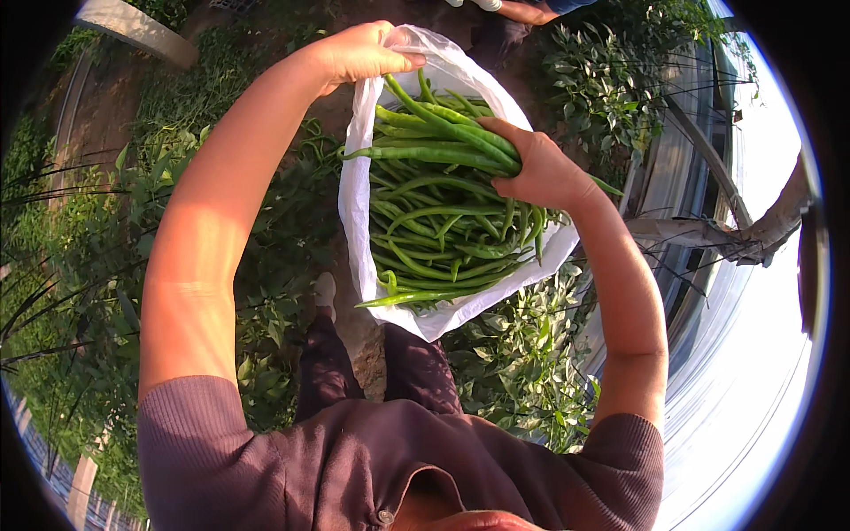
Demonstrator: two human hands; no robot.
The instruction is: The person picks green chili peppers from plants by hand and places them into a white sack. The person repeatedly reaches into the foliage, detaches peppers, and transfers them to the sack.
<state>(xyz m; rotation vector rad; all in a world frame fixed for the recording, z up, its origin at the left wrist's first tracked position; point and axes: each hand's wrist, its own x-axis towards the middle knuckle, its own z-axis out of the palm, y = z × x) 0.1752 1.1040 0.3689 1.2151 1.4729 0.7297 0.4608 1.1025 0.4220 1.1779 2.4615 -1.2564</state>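
A white plastic bag [359, 192] stands wide open before me, filled with many long green chili peppers [438, 229]. My left hand [375, 56] pinches the bag's far left rim between thumb and fingers. A bunch of long green chili peppers [451, 136] is gripped in my right hand [541, 162], over the right part of the bag's mouth. The bunch points left across the opening, and one pepper's tip pokes out on the right behind the wrist. Peppers in the bag lie loosely heaped, several of them near the rim closest to me.
Leafy pepper plants grow on the left [265, 226] and right [538, 345]. A bare strip of soil [366, 355] runs between my legs. Another person's arm [524, 12] shows at the top. At the right are a wooden pole [684, 230] and plastic sheeting [744, 372].
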